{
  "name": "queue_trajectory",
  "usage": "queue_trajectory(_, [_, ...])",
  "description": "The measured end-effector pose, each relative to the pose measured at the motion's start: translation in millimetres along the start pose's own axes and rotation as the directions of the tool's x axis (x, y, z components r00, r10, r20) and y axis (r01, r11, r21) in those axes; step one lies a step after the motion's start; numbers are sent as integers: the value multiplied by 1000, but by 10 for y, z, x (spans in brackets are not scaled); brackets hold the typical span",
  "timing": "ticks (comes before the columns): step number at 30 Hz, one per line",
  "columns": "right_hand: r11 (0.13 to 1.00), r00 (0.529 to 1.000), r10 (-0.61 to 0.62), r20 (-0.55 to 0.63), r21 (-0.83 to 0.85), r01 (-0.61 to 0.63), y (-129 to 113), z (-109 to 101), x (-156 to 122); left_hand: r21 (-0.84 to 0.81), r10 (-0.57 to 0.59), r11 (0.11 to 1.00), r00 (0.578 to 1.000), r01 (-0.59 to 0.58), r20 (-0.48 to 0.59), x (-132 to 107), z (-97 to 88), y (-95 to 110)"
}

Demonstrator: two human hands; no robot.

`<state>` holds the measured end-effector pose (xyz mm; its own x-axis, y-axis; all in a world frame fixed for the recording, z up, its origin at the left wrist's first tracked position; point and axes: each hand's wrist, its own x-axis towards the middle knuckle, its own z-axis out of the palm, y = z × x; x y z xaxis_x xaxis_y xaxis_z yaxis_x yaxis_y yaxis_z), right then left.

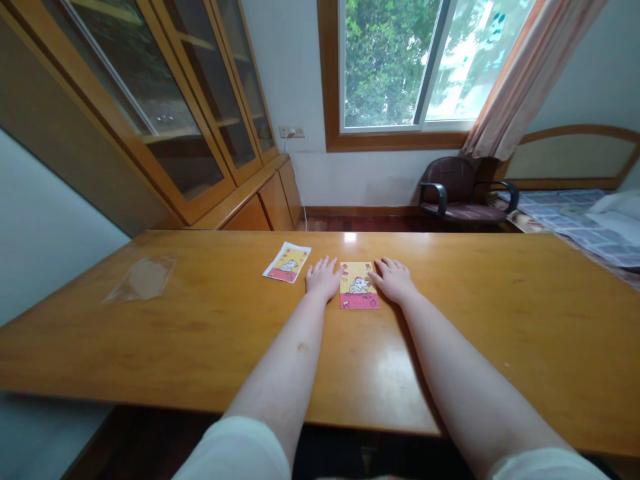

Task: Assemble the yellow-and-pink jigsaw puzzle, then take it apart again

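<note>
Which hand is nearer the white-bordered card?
Left. Left hand: just right of the white-bordered card. Right hand: farther off, at the right edge of the other card.

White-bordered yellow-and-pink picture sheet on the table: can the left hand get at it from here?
Probably yes: the left hand lies close beside the white-bordered picture sheet, and only orange-brown wooden tabletop shows between them.
</note>
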<state>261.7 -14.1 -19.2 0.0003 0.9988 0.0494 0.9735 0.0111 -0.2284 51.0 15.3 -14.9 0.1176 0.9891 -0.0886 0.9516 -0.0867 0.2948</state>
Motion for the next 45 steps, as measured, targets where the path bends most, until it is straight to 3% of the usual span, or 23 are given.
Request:
queue_trajectory(10, [997, 994, -75, 75, 13, 74, -18, 13, 11, 39, 118, 992, 993, -119, 15, -22, 7, 73])
queue_trajectory(23, [984, 994, -105, 0, 145, 104, 11, 57, 71, -73, 105, 991, 993, -110, -61, 15, -13, 129])
queue_trajectory(28, [975, 997, -51, -53, 213, 61, 0, 52, 92, -103, 108, 988, 992, -115, -72, 20, -21, 147])
queue_trajectory(35, [928, 996, -40, -77, 366, 65, -51, 12, 99, -55, 118, 991, 993, -119, -22, 19, -8, 147])
queue_trajectory(41, [897, 994, -84, -71, 429, 107, -57, 39, 96, -31, 264, 964, 962, -263, 65, -30, -31, 181])
queue_trajectory(45, [864, 993, -90, -73, 490, 115, -72, 41, 89, -12, 277, 961, 958, -277, 70, -48, -37, 194])
